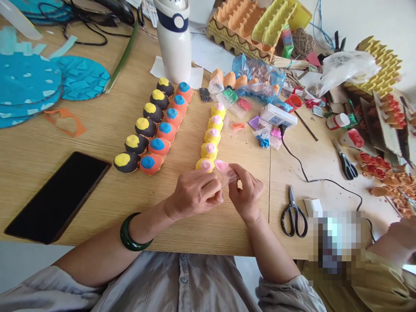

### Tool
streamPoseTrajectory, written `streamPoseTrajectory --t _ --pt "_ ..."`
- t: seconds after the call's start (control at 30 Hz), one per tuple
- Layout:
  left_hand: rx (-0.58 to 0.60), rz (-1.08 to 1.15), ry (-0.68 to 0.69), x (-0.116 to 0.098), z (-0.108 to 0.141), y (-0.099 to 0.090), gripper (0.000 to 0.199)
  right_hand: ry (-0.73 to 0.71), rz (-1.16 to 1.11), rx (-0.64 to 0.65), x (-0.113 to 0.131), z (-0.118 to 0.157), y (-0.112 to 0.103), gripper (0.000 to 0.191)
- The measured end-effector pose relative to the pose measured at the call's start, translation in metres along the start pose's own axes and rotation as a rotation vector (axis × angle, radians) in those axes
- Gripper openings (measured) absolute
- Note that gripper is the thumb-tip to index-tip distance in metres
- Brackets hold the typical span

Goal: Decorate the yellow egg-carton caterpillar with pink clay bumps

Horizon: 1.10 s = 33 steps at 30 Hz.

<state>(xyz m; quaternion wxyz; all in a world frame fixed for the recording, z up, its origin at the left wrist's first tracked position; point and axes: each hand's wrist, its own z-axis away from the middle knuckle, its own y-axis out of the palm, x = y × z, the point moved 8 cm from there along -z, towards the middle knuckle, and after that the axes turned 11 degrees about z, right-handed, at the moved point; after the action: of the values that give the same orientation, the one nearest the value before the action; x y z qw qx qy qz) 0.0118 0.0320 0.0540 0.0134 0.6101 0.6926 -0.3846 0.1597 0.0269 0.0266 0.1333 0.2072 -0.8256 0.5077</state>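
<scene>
Both of my hands are close together over the table, at the near end of a row of yellow egg-carton cups (212,135) topped with pink clay. My right hand (246,190) pinches a small clear bag (224,168) with pink clay in it. My left hand (198,193) has its fingers curled beside the bag and the nearest yellow cup; what its fingertips hold, if anything, is hidden. Left of them stand a row of orange cups with blue dots (165,129) and a row of black cups with yellow dots (145,126).
A black tablet (58,197) lies at the left, near blue paper discs (26,82). Scissors (294,214), a power strip (278,117) with its cable, and clay bags are at the right. A white bottle (175,47) stands behind. Another person's hand (401,234) shows far right.
</scene>
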Motion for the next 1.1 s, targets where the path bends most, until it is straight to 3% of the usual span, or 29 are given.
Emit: streamPoseTrajectory --t 0.07,0.17,0.23,0.3,0.4,0.5,0.57,0.67,0.8,0.93,1.1 --pt "-0.012 0.013 -0.013 0.001 -0.001 -0.001 0.024 0.080 -0.077 -0.001 -0.006 0.000 -0.001 0.025" --pt "-0.058 0.131 -0.193 0.018 0.000 -0.007 0.004 0.247 -0.286 0.057 -0.014 0.001 0.004 0.016" --pt "-0.120 0.191 -0.350 0.034 0.002 -0.013 0.019 0.377 -0.472 0.124 -0.018 0.003 0.012 0.012" --pt "-0.125 0.263 -0.446 0.045 0.005 -0.013 0.026 0.464 -0.650 0.182 -0.017 0.004 0.018 0.023" --pt "-0.042 0.401 -0.455 0.047 0.005 -0.004 0.020 0.518 -0.831 0.254 -0.014 0.004 0.026 0.038" --pt "-0.061 0.432 -0.453 0.045 0.005 -0.005 0.013 0.564 -0.902 0.249 -0.019 0.006 0.032 0.041" --pt "-0.114 0.442 -0.478 0.045 0.005 -0.008 0.010 0.549 -0.912 0.154 -0.024 0.006 0.029 0.041" --pt "-0.179 0.537 -0.577 0.050 0.007 -0.009 0.009 0.412 -0.878 0.037 -0.025 0.004 0.020 0.034" --pt "-0.192 0.684 -0.687 0.056 0.010 -0.004 0.011 0.271 -0.745 0.106 -0.018 0.003 0.018 0.010" --pt "-0.165 0.731 -0.730 0.057 0.012 0.000 0.011 0.222 -0.692 0.199 -0.014 0.004 0.023 0.011" --pt "-0.225 0.738 -0.757 0.058 0.016 0.000 0.012 0.183 -0.726 0.201 -0.012 0.005 0.026 0.015"
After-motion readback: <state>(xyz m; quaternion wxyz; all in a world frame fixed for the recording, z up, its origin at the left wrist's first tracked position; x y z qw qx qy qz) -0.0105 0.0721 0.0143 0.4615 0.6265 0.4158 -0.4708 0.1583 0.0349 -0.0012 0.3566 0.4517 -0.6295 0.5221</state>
